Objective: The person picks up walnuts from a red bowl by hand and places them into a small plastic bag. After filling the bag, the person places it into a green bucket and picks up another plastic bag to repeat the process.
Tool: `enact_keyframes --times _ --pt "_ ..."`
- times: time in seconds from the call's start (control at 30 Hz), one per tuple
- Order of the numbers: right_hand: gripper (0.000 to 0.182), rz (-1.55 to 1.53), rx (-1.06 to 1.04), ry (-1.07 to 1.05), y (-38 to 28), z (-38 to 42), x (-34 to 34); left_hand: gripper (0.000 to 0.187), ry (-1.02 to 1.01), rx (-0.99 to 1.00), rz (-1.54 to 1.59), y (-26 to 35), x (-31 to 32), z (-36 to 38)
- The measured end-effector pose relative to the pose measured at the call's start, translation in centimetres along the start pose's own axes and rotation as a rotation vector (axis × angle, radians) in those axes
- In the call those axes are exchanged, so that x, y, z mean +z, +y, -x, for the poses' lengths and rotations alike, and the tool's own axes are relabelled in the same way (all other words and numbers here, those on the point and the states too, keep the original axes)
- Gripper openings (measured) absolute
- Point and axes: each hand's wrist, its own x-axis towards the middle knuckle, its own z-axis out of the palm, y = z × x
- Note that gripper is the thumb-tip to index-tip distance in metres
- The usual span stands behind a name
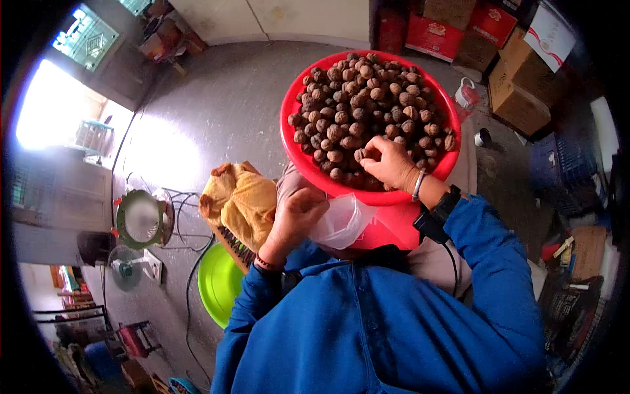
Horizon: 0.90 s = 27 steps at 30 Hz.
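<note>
A big red basin (289,134) is heaped with brown walnuts (357,98). My right hand (392,165) reaches over its near edge, thumb and fingers pinched on one walnut (359,155). Just outside the basin, my left hand (298,213) is closed beside a translucent white plastic bag (344,223); whether the fingers grip the bag or anything else is hidden. The bag lies against a red surface (392,228) below the basin. Left of my left hand, a yellow cloth (246,200) rests on a wooden piece.
A bright green basin (215,282) is on the floor at the lower left, near dark cables. Farther left are a round green-rimmed object (140,218) and a small fan (126,268). Cardboard boxes (518,92) and a blue crate (563,164) stand on the right.
</note>
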Motion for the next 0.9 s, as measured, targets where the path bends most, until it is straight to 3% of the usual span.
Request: enact_keyframes --times 0.1,0.33,0.4,0.43,0.5,0.53,0.63,0.73,0.8,0.83,0.9 --pt "0.019 -0.237 0.153 -0.145 -4.3 1.5 -2.4 0.011 0.08 0.036 -0.093 1.1 1.2 1.1" --pt "0.025 -0.395 -0.049 -0.273 -7.7 3.3 -5.0 0.015 0.131 0.093 -0.177 0.9 2.4 0.4" --pt "0.023 -0.414 -0.082 -0.366 -9.6 4.1 -5.9 0.017 0.145 0.257 -0.311 1.4 2.4 0.3" --pt "0.023 -0.616 -0.104 -0.427 -9.3 4.5 -5.0 0.017 0.151 0.257 -0.311 1.8 2.5 0.4" --pt "0.025 -0.502 -0.207 -0.475 -8.8 4.9 -4.3 0.015 0.135 0.239 -0.232 2.6 2.7 0.7" --pt "0.029 -0.279 -0.219 -0.488 -9.4 5.1 -5.0 0.015 0.137 0.238 -0.232 2.4 2.9 0.8" --pt "0.032 -0.136 -0.276 -0.518 -8.1 5.5 -4.1 0.015 0.213 0.243 -0.22 0.2 3.0 0.5" --pt "0.033 -0.129 -0.262 -0.54 -8.5 6.0 -4.0 0.015 0.246 0.339 -0.291 -0.4 2.9 0.3" --pt "0.037 -0.125 -0.276 -0.524 -8.6 6.2 -3.8 0.015 0.214 0.202 0.006 0.6 3.6 1.0" --pt "0.037 -0.124 -0.275 -0.527 -8.5 6.3 -3.8 0.015 0.215 0.201 0.009 0.8 3.5 1.0" --pt "0.033 -0.14 -0.343 -0.476 -8.4 6.4 -3.7 0.015 0.227 0.283 -0.254 0.8 3.0 0.9"
